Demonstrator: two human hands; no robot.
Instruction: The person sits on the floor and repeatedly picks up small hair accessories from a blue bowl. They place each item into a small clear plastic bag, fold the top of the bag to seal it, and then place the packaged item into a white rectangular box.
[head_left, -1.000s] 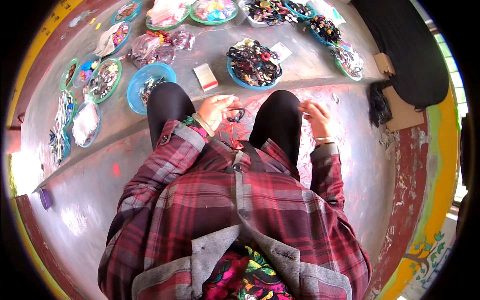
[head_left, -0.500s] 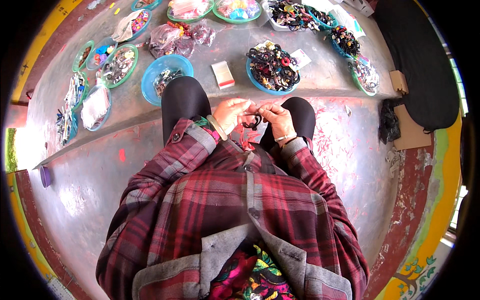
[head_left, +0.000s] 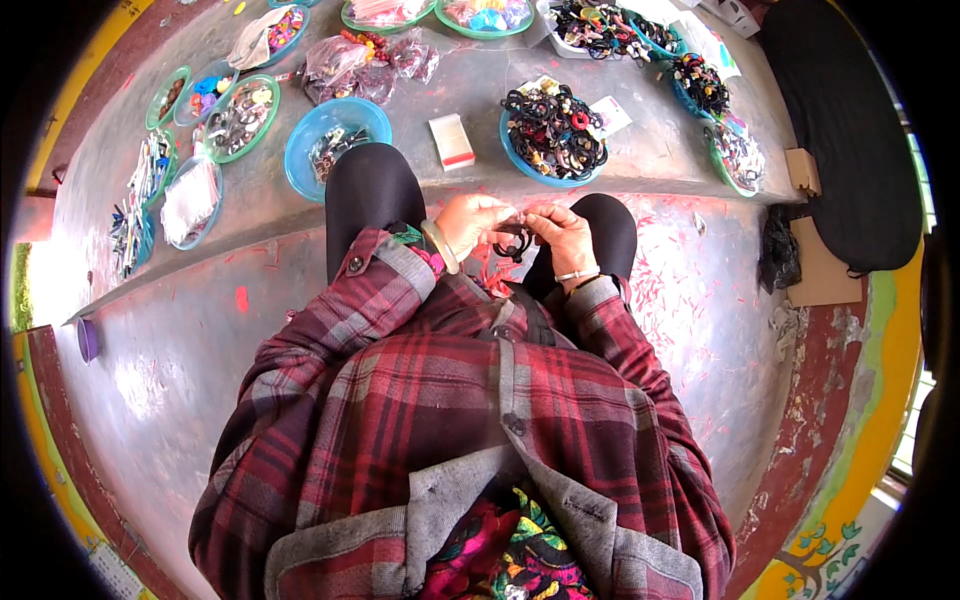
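Between my knees, both hands meet over a black hair tie (head_left: 514, 246) that hangs in loops below the fingers. My left hand (head_left: 468, 224), with a pale bangle at its wrist, is closed in a pinch at the left side of the tie. Facing it, my right hand (head_left: 564, 236) pinches from the other side with thumb and forefinger. Something small and light-coloured shows between the fingertips, too small to name. Just beyond the hands, a pile of mostly black hair ties (head_left: 553, 130) fills a blue bowl (head_left: 548, 181).
A blue basin (head_left: 300, 155) with small metallic-looking pieces stands beyond my left knee, and a white-and-red open box (head_left: 452, 142) lies near it. Several bowls and plastic bags (head_left: 350, 70) line the raised step. Red scraps (head_left: 655, 285) litter the floor at right. A purple cup (head_left: 88, 340) stands far left.
The view has shifted slightly. My hands stay together between the knees, and the hair tie hangs in a slightly different shape under the fingers.
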